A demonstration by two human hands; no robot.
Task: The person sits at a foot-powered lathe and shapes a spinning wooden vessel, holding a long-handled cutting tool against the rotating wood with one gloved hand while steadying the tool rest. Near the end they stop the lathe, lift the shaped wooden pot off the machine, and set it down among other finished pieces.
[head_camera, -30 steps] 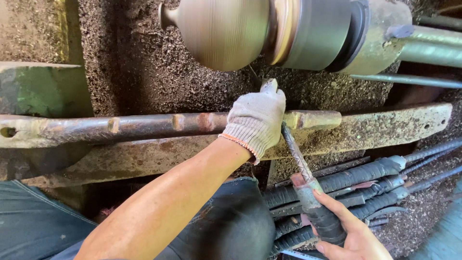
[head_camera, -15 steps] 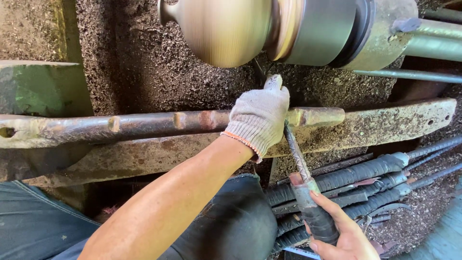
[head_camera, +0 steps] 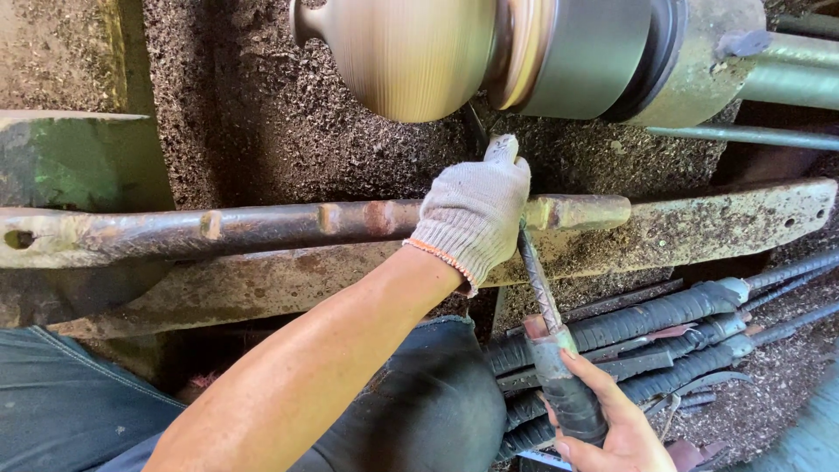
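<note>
The ribbed turning tool (head_camera: 539, 284) is gripped by its wrapped handle in the bare right hand (head_camera: 612, 428), fingers closed; its shaft is pinned on the rusty rest bar (head_camera: 288, 223) by the gloved left hand (head_camera: 472, 210), below the spinning wooden piece (head_camera: 411, 52).

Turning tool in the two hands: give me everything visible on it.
The turning tool is a long, thin ribbed steel bar, like rebar, with a dark, worn wrapped grip at its near end. It slants up from lower right towards the spinning workpiece, crossing the rusty tool-rest bar. The gloved left hand presses it onto the bar; the bare right hand clasps the grip. Its tip is hidden behind the glove.
</note>
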